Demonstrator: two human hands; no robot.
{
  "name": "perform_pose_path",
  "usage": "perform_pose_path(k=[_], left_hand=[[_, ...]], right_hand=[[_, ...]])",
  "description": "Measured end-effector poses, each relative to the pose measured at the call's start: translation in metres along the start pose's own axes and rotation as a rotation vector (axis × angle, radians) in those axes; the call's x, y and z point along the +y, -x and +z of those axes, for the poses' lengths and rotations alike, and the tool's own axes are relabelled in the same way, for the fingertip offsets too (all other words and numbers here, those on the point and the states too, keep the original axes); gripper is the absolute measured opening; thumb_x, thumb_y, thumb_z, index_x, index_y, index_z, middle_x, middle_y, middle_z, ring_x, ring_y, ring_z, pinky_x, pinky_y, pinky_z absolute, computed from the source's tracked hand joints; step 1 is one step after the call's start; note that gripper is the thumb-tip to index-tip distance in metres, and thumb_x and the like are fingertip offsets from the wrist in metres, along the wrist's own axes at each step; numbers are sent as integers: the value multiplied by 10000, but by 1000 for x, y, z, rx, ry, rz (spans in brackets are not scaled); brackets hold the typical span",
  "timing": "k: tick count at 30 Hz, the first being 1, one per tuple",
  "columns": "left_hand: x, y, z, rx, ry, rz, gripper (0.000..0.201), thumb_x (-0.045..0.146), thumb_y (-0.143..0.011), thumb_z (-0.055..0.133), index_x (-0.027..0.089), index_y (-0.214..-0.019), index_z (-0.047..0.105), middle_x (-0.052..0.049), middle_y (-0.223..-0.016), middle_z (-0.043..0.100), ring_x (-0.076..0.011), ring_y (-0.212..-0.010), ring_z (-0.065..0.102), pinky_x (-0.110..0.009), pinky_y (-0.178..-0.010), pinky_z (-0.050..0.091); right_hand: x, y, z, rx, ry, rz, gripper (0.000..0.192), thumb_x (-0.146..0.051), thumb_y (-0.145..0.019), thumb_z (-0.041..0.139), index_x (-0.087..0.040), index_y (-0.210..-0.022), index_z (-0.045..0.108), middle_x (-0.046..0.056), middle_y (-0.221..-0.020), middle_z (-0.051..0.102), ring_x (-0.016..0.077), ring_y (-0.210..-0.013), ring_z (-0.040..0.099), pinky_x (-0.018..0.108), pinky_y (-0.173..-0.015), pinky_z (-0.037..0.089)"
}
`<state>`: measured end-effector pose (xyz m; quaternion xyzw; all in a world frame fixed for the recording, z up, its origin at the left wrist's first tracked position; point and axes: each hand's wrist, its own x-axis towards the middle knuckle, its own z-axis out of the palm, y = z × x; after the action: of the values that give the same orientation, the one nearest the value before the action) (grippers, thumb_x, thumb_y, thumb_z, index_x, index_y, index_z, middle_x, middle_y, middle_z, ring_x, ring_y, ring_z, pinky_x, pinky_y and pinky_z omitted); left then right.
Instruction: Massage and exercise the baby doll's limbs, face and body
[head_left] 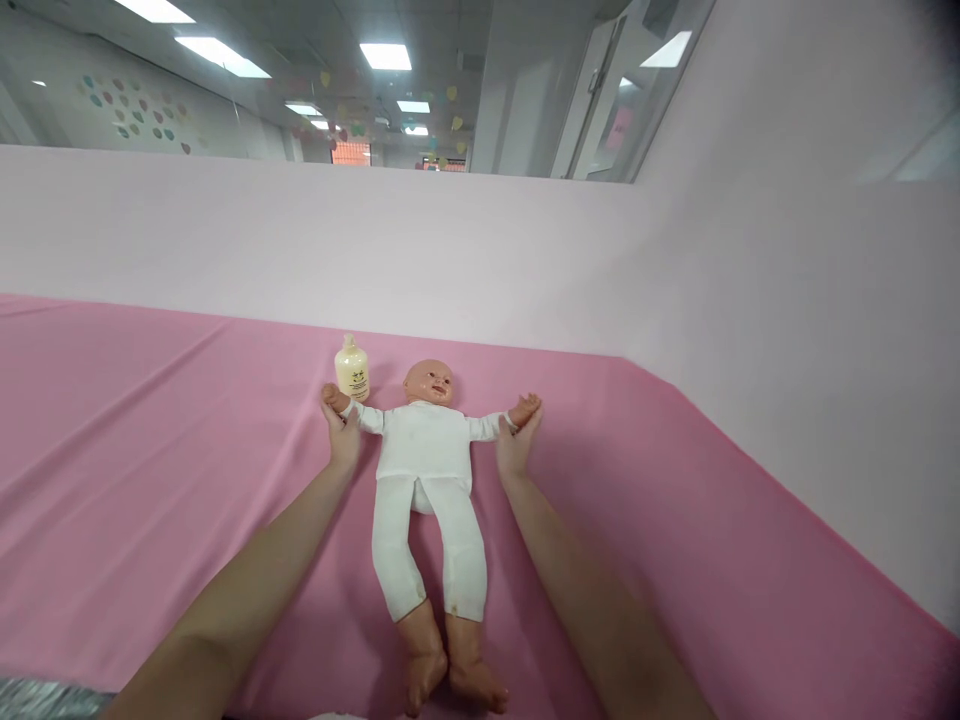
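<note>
Your baby doll (425,455) lies face up on the pink sheet (150,450), head toward the pale pink wall (480,260), bare feet toward you, and both of its arms are spread out to the sides. It wears a white one-piece suit.

Your left hand (343,432) is at the doll's outstretched arm on that side, its grip closed loosely around the doll's wrist, with the doll's small hand poking out above your fingers. Your right hand (517,442) does the same at the other arm — the grip is wrapped about the wrist, though how tightly it closes you cannot tell from this angle. Both your forearms run alongside the doll's legs, well clear of them.

Just beside the doll's head, on your left-hand side, a small cream bottle (352,369) stands upright. It is very near the doll's raised hand and your left fingers — the one thing crowding that side. The sheet on the doll's other side runs out to where the wall turns a corner.
</note>
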<state>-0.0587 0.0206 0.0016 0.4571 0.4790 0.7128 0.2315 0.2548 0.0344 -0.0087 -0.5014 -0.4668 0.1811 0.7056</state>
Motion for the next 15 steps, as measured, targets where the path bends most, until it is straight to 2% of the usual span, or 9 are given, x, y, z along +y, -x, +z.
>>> perform_pose_path(k=[2,5,7,9,12,15], left_hand=[[3,4,4,-130,-68,91,676,307,-950,545,285,-1550,233,-94,-1596,368,-250,-1483,354,-438,-1234,315],[1,8,10,-369,-258,192,562,268,-931,537,260,-1483,433,-102,-1483,498,-270,-1416,417,-498,-1221,308],[-1,10,13,-529,-364,248,486,192,-908,518,258,-1387,568,-97,-1359,586,-270,-1319,487,-515,-1189,339],[-3,12,14,-607,-411,290,499,111,-881,483,284,-1324,635,-80,-1279,621,-256,-1250,519,-509,-1170,359],[-2,13,15,-573,-398,292,539,76,-857,475,318,-1304,654,-69,-1258,626,-258,-1233,522,-506,-1160,368],[2,14,14,-487,-356,232,501,114,-855,517,302,-1301,647,-79,-1278,623,-278,-1263,513,-523,-1174,354]], right_hand=[[-6,6,3,-136,83,-132,783,-343,-910,506,-194,-1592,151,145,-1592,350,255,-1478,362,513,-1224,309],[-12,15,7,-403,257,-338,605,-234,-938,413,-223,-1540,348,112,-1495,485,247,-1407,431,494,-1190,357],[-16,19,9,-612,382,-454,599,-110,-885,381,-241,-1458,496,94,-1406,564,247,-1334,481,476,-1160,384],[-20,20,9,-747,467,-517,667,-29,-812,379,-250,-1414,561,85,-1355,597,247,-1279,508,462,-1133,401],[-22,20,8,-752,467,-511,715,-11,-773,383,-255,-1420,562,79,-1345,600,247,-1259,517,464,-1124,412],[-21,21,8,-639,356,-433,650,-85,-825,401,-246,-1444,521,84,-1387,578,252,-1305,500,494,-1164,384]])
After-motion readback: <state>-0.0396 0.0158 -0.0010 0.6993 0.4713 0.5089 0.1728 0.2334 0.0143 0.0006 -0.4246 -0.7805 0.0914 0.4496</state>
